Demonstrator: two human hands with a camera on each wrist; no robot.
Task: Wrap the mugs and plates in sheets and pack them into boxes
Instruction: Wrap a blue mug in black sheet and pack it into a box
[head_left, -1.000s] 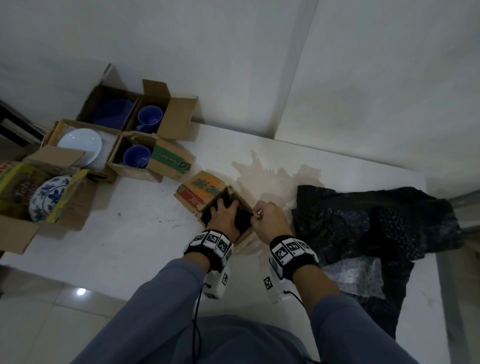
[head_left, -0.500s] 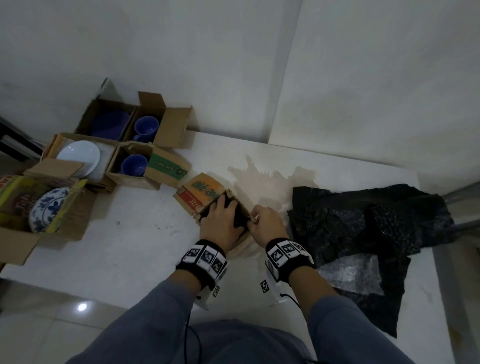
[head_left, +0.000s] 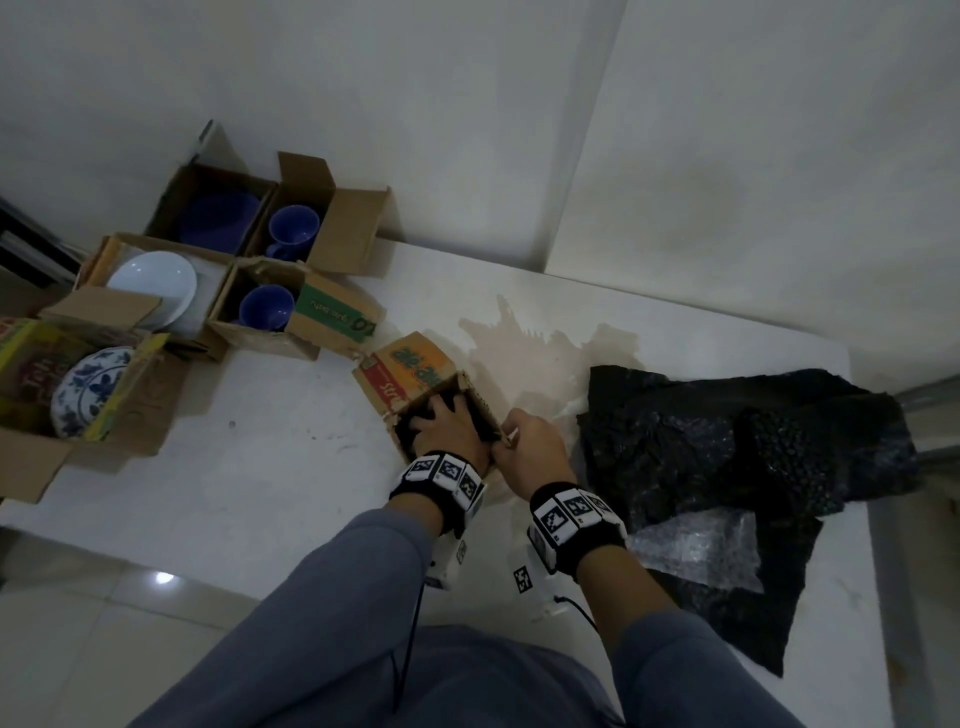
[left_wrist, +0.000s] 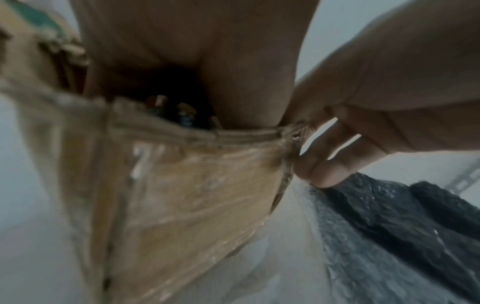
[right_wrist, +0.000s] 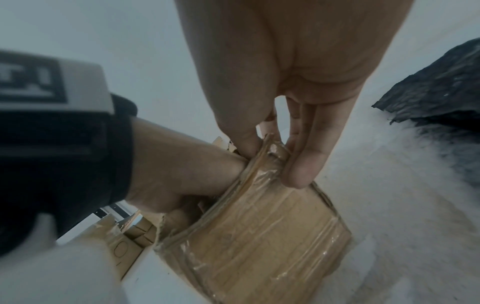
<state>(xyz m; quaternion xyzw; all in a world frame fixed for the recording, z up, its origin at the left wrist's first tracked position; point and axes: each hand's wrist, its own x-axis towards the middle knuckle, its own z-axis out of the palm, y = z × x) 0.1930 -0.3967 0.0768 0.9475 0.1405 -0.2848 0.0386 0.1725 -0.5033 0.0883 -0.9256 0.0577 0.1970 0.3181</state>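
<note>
- We see our left hand (head_left: 448, 429) reaching down into the small open brown cardboard box (head_left: 415, 375) with orange and red printing, fingers spread over a bundle wrapped in a black sheet (head_left: 415, 422) that sits inside it
- Our right hand (head_left: 531, 446) pinches the taped near corner of that box between thumb and fingers (right_wrist: 302, 162), the remaining fingers lying alongside
- The box stands on the white table (head_left: 270, 467), just left of a crumpled pile of black bubble-wrap sheets (head_left: 737, 447)
- At the table's far left corner we see further open cardboard boxes: two hold dark blue mugs (head_left: 292, 228), one a plain white plate (head_left: 156, 286), one a blue-and-white patterned plate (head_left: 88, 389), and one a dark blue plate (head_left: 218, 215)
</note>
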